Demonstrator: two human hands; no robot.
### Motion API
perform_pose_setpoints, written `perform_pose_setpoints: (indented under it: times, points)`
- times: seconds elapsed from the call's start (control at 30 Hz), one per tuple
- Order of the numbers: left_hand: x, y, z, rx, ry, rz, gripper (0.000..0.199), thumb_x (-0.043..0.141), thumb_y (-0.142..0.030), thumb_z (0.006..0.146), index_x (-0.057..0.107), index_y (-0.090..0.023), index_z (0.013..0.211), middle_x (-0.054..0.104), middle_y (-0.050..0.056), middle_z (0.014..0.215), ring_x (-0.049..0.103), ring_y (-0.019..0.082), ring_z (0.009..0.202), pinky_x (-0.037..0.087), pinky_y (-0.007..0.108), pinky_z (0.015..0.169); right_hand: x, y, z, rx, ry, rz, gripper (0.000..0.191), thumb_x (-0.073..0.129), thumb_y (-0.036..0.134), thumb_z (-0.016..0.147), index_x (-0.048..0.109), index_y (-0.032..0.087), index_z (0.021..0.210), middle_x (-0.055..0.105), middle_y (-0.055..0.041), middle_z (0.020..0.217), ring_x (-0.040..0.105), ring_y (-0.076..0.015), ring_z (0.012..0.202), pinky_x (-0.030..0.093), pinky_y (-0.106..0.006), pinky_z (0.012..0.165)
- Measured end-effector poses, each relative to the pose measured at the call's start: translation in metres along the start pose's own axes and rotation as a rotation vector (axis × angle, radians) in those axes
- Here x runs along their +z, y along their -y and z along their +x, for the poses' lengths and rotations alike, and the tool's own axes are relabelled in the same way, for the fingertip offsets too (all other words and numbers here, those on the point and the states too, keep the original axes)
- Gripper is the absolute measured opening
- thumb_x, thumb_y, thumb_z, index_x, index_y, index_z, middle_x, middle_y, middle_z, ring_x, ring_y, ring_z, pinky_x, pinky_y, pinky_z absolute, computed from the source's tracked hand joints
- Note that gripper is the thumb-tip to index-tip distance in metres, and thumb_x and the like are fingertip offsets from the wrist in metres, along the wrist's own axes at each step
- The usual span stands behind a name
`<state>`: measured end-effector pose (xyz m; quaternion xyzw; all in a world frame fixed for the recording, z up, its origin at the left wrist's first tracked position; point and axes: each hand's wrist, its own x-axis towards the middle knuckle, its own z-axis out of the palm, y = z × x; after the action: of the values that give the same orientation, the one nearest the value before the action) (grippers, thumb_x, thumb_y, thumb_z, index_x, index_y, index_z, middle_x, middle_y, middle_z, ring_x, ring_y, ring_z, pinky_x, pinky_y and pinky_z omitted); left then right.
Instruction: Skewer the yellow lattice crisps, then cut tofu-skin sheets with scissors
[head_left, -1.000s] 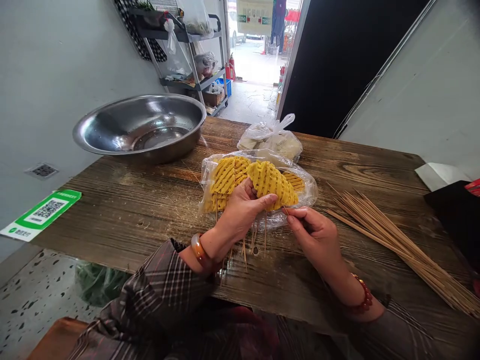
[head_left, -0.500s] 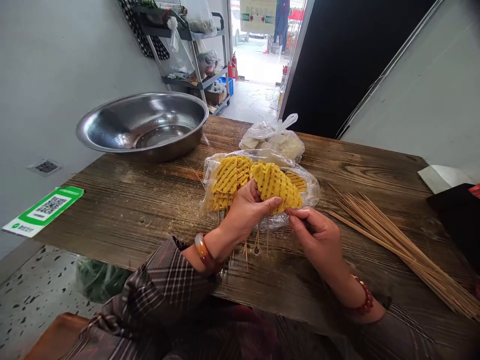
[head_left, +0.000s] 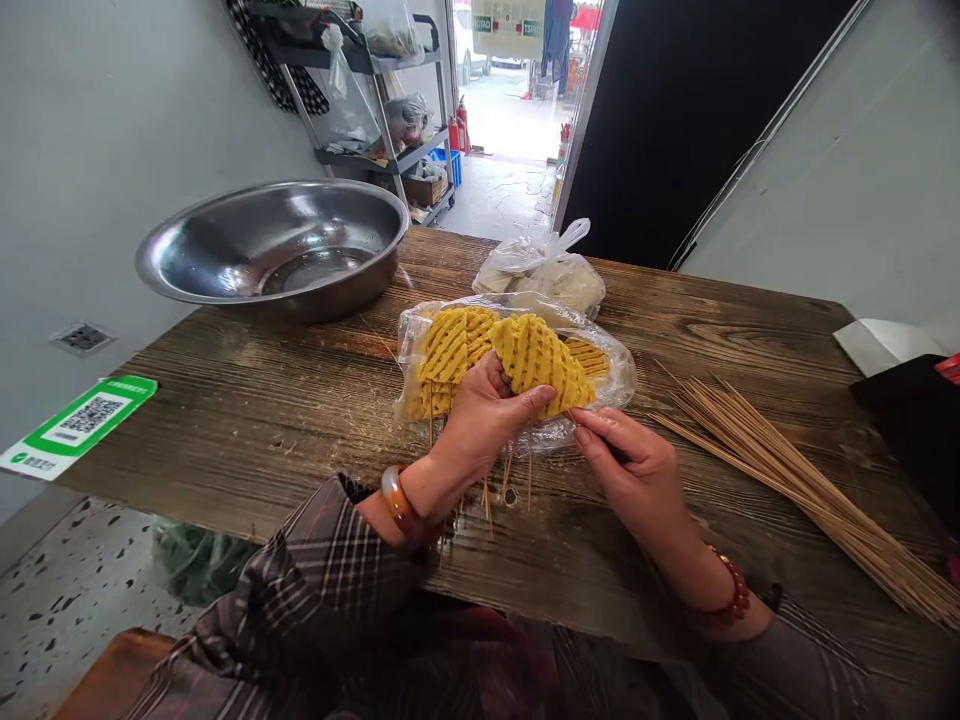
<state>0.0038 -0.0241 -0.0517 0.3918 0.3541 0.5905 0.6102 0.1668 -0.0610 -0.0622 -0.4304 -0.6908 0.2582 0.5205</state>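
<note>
A yellow lattice-cut piece is held by my left hand, thumb on its face and fingers behind. My right hand pinches a thin wooden skewer at the piece's lower right corner; most of that skewer is hidden by the fingers. More yellow pieces lie behind on a clear plastic bag, with several skewers sticking out toward me. A loose bundle of bare skewers rests on the wooden table to the right.
A large steel basin stands at the table's back left. A tied plastic bag sits behind the yellow pieces. A green and white QR card is at the left edge. At the far right are a white paper and a dark object.
The view has shifted slightly, moving most things a little left in the picture. Both hands keep their grips, and the held piece appears tilted slightly differently.
</note>
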Motion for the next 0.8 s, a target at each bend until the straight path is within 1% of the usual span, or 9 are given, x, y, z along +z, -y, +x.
perform_pose_setpoints:
  times: [0.2, 0.27, 0.37, 0.47, 0.63, 0.7, 0.8]
  points:
    - [-0.0009, -0.0005, 0.0015, 0.026, -0.028, 0.048, 0.044, 0.083, -0.023, 0.066, 0.06, -0.015, 0.102, 0.073, 0.006, 0.103, 0.069, 0.019, 0.094, 0.054, 0.032, 0.088, 0.0009, -0.0017, -0.0016, 0.019, 0.002, 0.0, 0.025, 0.063, 0.015, 0.087, 0.078, 0.026, 0.104, 0.079, -0.0032, 0.1, 0.074, -0.0187, 0.091, 0.06, -0.031, 0.082]
    - [-0.0005, -0.0004, 0.0013, 0.032, -0.024, 0.063, 0.044, 0.083, -0.023, 0.066, 0.06, -0.016, 0.103, 0.072, 0.005, 0.103, 0.069, 0.019, 0.095, 0.054, 0.033, 0.089, 0.001, -0.0015, -0.0017, 0.042, -0.004, -0.004, 0.023, 0.063, 0.017, 0.086, 0.078, 0.025, 0.102, 0.079, -0.004, 0.1, 0.074, -0.0198, 0.092, 0.06, -0.033, 0.084]
    - [0.0009, -0.0003, -0.0001, 0.024, -0.031, 0.106, 0.044, 0.083, -0.021, 0.066, 0.059, -0.016, 0.102, 0.072, 0.005, 0.103, 0.068, 0.018, 0.095, 0.053, 0.033, 0.088, 0.0009, 0.0002, -0.0013, 0.098, -0.004, -0.01, 0.018, 0.063, 0.02, 0.086, 0.077, 0.023, 0.097, 0.078, -0.0044, 0.096, 0.073, -0.0204, 0.088, 0.06, -0.035, 0.083]
    - [0.0025, -0.0004, -0.0019, 0.018, -0.047, 0.14, 0.041, 0.082, -0.02, 0.066, 0.06, -0.016, 0.1, 0.072, 0.005, 0.1, 0.067, 0.018, 0.094, 0.053, 0.032, 0.087, 0.0009, 0.002, -0.001, 0.176, 0.033, 0.014, 0.015, 0.062, 0.023, 0.087, 0.075, 0.022, 0.093, 0.077, -0.0046, 0.088, 0.072, -0.0212, 0.085, 0.059, -0.035, 0.076]
    - [0.0049, -0.0017, -0.004, 0.002, -0.023, 0.116, 0.044, 0.082, -0.021, 0.066, 0.058, -0.016, 0.102, 0.071, 0.005, 0.102, 0.067, 0.018, 0.094, 0.053, 0.033, 0.089, 0.0017, -0.001, -0.0029, 0.248, 0.055, 0.061, 0.013, 0.06, 0.027, 0.089, 0.072, 0.02, 0.089, 0.074, -0.0053, 0.084, 0.07, -0.0195, 0.079, 0.054, -0.028, 0.059]
    - [0.006, -0.0023, -0.0044, 0.004, -0.01, 0.103, 0.045, 0.083, -0.021, 0.065, 0.058, -0.016, 0.103, 0.071, 0.005, 0.104, 0.067, 0.018, 0.095, 0.052, 0.033, 0.09, 0.0019, -0.0029, -0.0037, 0.257, 0.057, 0.065, 0.014, 0.061, 0.028, 0.089, 0.071, 0.02, 0.087, 0.073, -0.005, 0.082, 0.068, -0.0177, 0.073, 0.051, -0.026, 0.054]
    - [0.0068, -0.0026, -0.0049, 0.011, 0.002, 0.093, 0.047, 0.084, -0.022, 0.065, 0.058, -0.017, 0.104, 0.07, 0.005, 0.105, 0.066, 0.018, 0.097, 0.052, 0.033, 0.091, 0.002, -0.0037, -0.0041, 0.262, 0.04, 0.078, 0.013, 0.062, 0.03, 0.088, 0.071, 0.02, 0.085, 0.071, -0.0031, 0.076, 0.062, -0.0135, 0.06, 0.045, -0.023, 0.046]
